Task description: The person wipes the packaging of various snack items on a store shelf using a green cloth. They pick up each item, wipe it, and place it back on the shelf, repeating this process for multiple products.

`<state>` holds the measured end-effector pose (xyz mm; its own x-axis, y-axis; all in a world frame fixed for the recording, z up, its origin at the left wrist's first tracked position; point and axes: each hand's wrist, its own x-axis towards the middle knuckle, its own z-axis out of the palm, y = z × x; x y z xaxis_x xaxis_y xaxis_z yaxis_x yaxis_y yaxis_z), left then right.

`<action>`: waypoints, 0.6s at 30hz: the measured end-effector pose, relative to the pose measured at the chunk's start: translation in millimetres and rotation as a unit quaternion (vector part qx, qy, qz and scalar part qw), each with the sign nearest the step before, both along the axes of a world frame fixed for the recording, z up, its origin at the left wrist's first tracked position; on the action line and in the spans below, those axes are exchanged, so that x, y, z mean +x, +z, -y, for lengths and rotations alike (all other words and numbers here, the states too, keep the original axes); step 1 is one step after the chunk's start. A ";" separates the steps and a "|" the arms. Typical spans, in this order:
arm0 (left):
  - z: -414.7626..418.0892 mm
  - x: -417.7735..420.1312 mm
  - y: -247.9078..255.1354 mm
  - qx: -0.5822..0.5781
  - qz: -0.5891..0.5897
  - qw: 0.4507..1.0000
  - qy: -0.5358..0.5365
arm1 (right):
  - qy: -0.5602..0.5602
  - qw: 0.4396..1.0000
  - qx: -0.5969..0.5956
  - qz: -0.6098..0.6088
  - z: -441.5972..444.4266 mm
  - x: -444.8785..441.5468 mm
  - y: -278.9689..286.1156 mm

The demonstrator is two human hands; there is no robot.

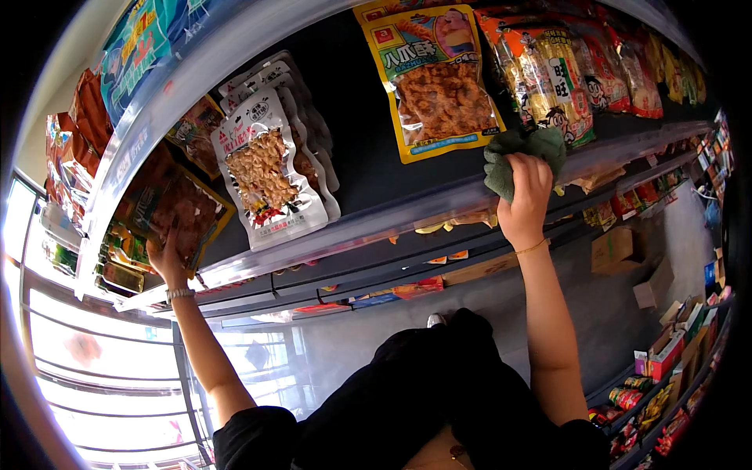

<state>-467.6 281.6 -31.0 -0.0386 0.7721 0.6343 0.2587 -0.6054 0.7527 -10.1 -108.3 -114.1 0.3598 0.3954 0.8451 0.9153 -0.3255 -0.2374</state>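
My right hand (528, 191) is closed on a crumpled green cloth (524, 157) at the front edge of the shelf (376, 211). Just behind the cloth stand a yellow-framed snack bag (445, 97) with brown crunchy pieces and a clear-and-orange snack bag (549, 76). At the far left, my left hand (167, 257) grips the lower part of a dark snack bag with a yellow edge (176, 214), which leans in shadow. Between my hands, a row of white peanut pouches (267, 170) stands one behind another.
Red snack packs (631, 76) line the shelf to the right. An upper shelf (194, 76) with large bags overhangs the left. Lower tiers hold more packs. Open cardboard boxes (617, 249) sit on the floor, and another stocked shelf (658, 376) stands at lower right.
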 end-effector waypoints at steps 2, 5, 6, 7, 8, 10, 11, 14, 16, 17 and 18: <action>34.1 -2.4 10.3 -0.069 0.002 0.998 -0.005 | 0.005 1.000 0.000 0.002 0.1 0.5 0.6; 86.1 -7.4 24.2 -0.125 0.046 0.990 -0.034 | 0.012 1.000 -0.004 -0.004 0.9 1.0 1.7; 102.5 -8.4 25.5 -0.135 0.068 0.987 -0.047 | 0.020 1.000 -0.001 -0.007 0.9 1.1 2.5; 117.1 -5.6 24.4 -0.170 0.085 0.980 -0.058 | 0.026 1.000 -0.001 -0.012 1.6 0.5 2.2; 130.9 -1.4 22.4 -0.204 0.101 0.971 -0.070 | 0.024 1.000 -0.005 -0.019 2.3 0.5 2.0; 147.7 -16.6 8.4 -0.238 0.114 0.960 -0.098 | 0.030 0.999 -0.002 -0.030 3.5 1.7 2.3; 147.4 -25.4 -5.1 -0.240 0.111 0.957 -0.117 | 0.033 0.999 0.000 -0.037 4.5 2.0 3.3; 181.5 18.3 -25.7 -0.288 0.106 0.938 -0.160 | 0.089 0.987 0.076 -0.114 3.7 -0.6 9.1; 202.1 71.0 -29.4 -0.306 0.109 0.917 -0.233 | 0.145 0.946 0.174 -0.231 -2.5 -0.9 -1.7; 215.5 106.5 -25.3 -0.300 0.114 0.910 -0.262 | 0.171 0.928 0.196 -0.265 -4.4 -4.2 3.2; 227.2 142.1 -23.2 -0.299 0.132 0.900 -0.287 | 0.195 0.908 0.220 -0.299 -7.5 -7.8 10.5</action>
